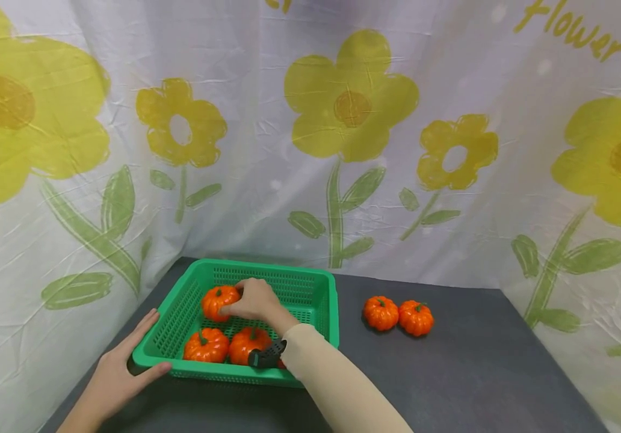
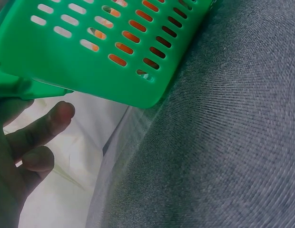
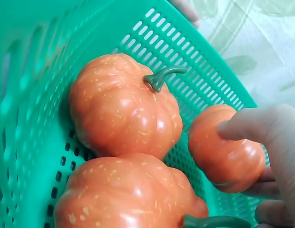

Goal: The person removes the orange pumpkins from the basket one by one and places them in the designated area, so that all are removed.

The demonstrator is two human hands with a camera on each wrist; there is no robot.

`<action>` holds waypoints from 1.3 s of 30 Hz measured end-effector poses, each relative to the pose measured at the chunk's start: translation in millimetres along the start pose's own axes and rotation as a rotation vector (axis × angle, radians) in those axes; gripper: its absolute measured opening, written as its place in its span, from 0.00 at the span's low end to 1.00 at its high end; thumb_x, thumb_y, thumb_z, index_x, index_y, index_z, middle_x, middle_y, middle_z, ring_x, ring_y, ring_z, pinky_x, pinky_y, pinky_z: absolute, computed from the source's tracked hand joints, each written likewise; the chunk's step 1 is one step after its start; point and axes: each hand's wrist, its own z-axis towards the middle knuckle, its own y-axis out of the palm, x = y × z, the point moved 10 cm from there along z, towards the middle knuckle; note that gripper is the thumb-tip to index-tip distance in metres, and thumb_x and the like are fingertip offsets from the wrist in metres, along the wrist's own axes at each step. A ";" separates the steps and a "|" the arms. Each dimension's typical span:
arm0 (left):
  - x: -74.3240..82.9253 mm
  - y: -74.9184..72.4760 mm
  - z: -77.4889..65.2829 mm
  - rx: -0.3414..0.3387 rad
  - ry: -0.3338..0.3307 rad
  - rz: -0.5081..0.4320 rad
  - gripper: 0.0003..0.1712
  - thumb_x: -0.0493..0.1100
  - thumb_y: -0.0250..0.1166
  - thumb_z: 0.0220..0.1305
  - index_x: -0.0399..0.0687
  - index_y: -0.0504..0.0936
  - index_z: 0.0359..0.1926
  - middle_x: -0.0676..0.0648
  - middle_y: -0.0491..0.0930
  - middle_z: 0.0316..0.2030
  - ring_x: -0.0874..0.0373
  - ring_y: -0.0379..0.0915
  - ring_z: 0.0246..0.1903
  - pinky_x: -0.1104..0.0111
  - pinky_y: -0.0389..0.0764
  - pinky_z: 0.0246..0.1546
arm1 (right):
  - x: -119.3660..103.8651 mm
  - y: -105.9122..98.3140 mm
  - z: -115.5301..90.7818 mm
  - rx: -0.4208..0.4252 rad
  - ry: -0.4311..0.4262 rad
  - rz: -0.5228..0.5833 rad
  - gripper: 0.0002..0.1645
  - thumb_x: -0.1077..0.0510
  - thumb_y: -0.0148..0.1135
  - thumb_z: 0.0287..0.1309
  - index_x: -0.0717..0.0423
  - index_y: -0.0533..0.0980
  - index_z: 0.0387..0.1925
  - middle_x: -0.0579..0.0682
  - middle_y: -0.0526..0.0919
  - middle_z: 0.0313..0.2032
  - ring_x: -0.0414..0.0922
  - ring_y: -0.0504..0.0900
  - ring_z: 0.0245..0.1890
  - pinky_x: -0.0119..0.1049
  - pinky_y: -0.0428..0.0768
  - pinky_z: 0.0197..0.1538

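My right hand (image 1: 257,299) reaches into the green basket (image 1: 325,313) and holds a small orange pumpkin (image 1: 220,302) near its left wall. In the right wrist view the thumb lies on this pumpkin (image 3: 223,156) and fingers show at its lower side. Two more pumpkins, one on the left (image 1: 206,346) and one beside it (image 1: 248,344), sit along the basket's front wall. A bit of orange shows by the right wrist, mostly hidden. My left hand (image 1: 118,376) rests at the basket's front left corner, fingers extended along the side and thumb by the front rim.
Two orange pumpkins, one (image 1: 381,313) against the other (image 1: 416,318), stand on the dark grey table (image 1: 478,373) to the right of the basket. A white curtain (image 1: 256,198) with yellow flowers hangs behind the table and along both sides.
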 end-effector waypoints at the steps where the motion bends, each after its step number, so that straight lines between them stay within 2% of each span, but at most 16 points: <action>1: -0.2 -0.1 0.1 0.002 0.001 0.003 0.57 0.51 0.79 0.61 0.69 0.57 0.85 0.62 0.52 0.83 0.96 0.40 0.62 0.30 0.71 0.57 | 0.0 -1.5 -0.4 0.000 -0.002 0.001 0.41 0.38 0.77 0.57 0.51 0.80 0.68 0.46 0.87 0.53 0.42 0.85 0.46 0.34 0.87 0.46; 7: -1.9 0.7 0.6 0.004 0.000 0.007 0.57 0.52 0.79 0.62 0.69 0.57 0.85 0.66 0.51 0.82 0.96 0.40 0.62 0.29 0.71 0.57 | 0.4 -7.3 -4.8 -0.004 -0.014 0.009 0.41 0.37 0.76 0.59 0.50 0.79 0.69 0.46 0.87 0.54 0.43 0.84 0.49 0.35 0.86 0.49; 14: -2.6 1.2 0.8 -0.002 -0.003 0.017 0.57 0.52 0.79 0.62 0.69 0.57 0.85 0.62 0.52 0.83 0.96 0.40 0.61 0.30 0.71 0.57 | -3.5 -16.4 -13.4 0.009 -0.034 0.007 0.41 0.37 0.75 0.60 0.51 0.79 0.69 0.47 0.86 0.58 0.44 0.84 0.54 0.36 0.86 0.53; 19: -2.0 1.0 1.0 -0.005 -0.005 0.014 0.56 0.52 0.79 0.62 0.69 0.56 0.85 0.66 0.51 0.82 0.96 0.40 0.61 0.29 0.71 0.57 | -7.6 -24.2 -20.0 0.027 -0.052 0.003 0.39 0.38 0.75 0.61 0.52 0.80 0.68 0.46 0.87 0.55 0.43 0.85 0.51 0.34 0.86 0.50; 22: -2.1 1.7 0.5 -0.010 -0.011 0.012 0.56 0.52 0.78 0.63 0.69 0.56 0.85 0.65 0.50 0.83 0.96 0.40 0.61 0.29 0.71 0.57 | -10.5 -28.2 -24.5 0.032 -0.076 0.002 0.38 0.38 0.75 0.61 0.52 0.80 0.67 0.46 0.88 0.54 0.42 0.85 0.49 0.33 0.86 0.48; 26: -2.8 3.0 0.5 -0.016 -0.018 0.010 0.56 0.52 0.78 0.63 0.69 0.56 0.85 0.63 0.50 0.83 0.95 0.40 0.61 0.29 0.71 0.58 | -12.2 -33.6 -31.1 0.038 -0.095 0.029 0.38 0.39 0.75 0.60 0.51 0.81 0.67 0.45 0.88 0.53 0.41 0.84 0.49 0.33 0.86 0.47; 29: -3.3 3.2 0.9 -0.012 -0.014 0.010 0.56 0.52 0.78 0.63 0.70 0.56 0.85 0.66 0.50 0.82 0.96 0.40 0.61 0.29 0.71 0.58 | -11.9 -36.6 -36.2 0.039 -0.093 0.051 0.39 0.39 0.76 0.59 0.51 0.80 0.68 0.45 0.88 0.55 0.42 0.84 0.52 0.33 0.86 0.49; 32: -3.5 2.6 0.9 -0.001 -0.006 0.012 0.57 0.52 0.79 0.62 0.69 0.57 0.85 0.67 0.51 0.82 0.96 0.40 0.61 0.29 0.71 0.57 | -11.8 -39.8 -41.5 0.046 -0.092 0.070 0.40 0.38 0.76 0.58 0.50 0.80 0.69 0.46 0.87 0.58 0.44 0.84 0.56 0.36 0.86 0.53; 39: -4.1 2.6 0.6 0.000 -0.003 0.009 0.56 0.52 0.79 0.62 0.69 0.57 0.85 0.66 0.51 0.82 0.96 0.40 0.61 0.29 0.71 0.57 | -12.1 -51.2 -54.8 0.078 -0.121 0.152 0.39 0.39 0.76 0.59 0.51 0.80 0.68 0.47 0.86 0.59 0.50 0.82 0.59 0.37 0.86 0.52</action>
